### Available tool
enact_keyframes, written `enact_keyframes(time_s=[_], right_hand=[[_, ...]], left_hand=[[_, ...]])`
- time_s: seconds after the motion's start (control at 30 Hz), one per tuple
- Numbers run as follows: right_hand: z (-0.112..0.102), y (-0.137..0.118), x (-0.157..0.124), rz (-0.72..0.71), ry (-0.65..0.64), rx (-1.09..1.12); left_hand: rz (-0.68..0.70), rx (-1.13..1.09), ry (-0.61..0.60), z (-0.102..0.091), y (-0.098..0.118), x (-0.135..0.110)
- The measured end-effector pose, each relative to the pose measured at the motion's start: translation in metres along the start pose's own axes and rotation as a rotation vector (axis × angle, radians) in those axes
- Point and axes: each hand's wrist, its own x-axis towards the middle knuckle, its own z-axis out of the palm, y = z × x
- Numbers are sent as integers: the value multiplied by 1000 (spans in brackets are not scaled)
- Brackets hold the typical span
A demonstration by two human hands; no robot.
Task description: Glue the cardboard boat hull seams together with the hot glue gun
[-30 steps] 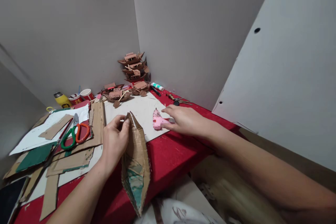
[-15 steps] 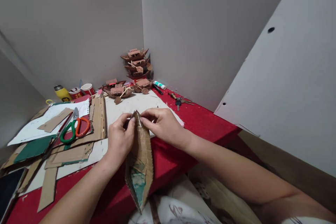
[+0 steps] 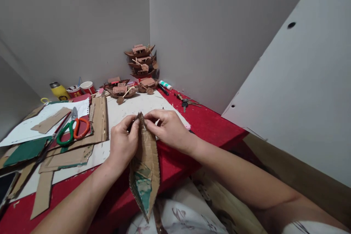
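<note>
A long boat-shaped cardboard hull (image 3: pixel 145 170) with a green printed inside hangs over the near edge of the red table (image 3: pixel 216 128). My left hand (image 3: pixel 122 142) pinches the left side of its far tip. My right hand (image 3: pixel 168 129) pinches the right side of the same tip, fingers closed on the cardboard. A pink glue gun (image 3: pixel 187 127) lies on the table, mostly hidden behind my right hand.
Green and orange scissors (image 3: pixel 72 131) lie on cardboard sheets (image 3: pixel 67 157) at left. Small brown cardboard boat models (image 3: pixel 141 62) are stacked in the far corner, more beside them. A yellow bottle (image 3: pixel 58 90), cups (image 3: pixel 87 87), a glue stick (image 3: pixel 165 85) and keys (image 3: pixel 185 103) sit along the back.
My right hand left the pink glue gun, moved left and closed on the tip of the cardboard hull opposite my left hand. The view shifted slightly.
</note>
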Motion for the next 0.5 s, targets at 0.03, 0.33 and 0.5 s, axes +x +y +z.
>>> enact_keyframes(time_s=[0.03,0.33,0.5], right_hand=[[0,0,0,1,-1,3],[-1,-2,-2,37,26,86],[-1,0,-2,-29,74,69]], left_hand=[[0,0,1,0,0,0],[62,85,50,0,4,0],[87,107,42,0,4,0]])
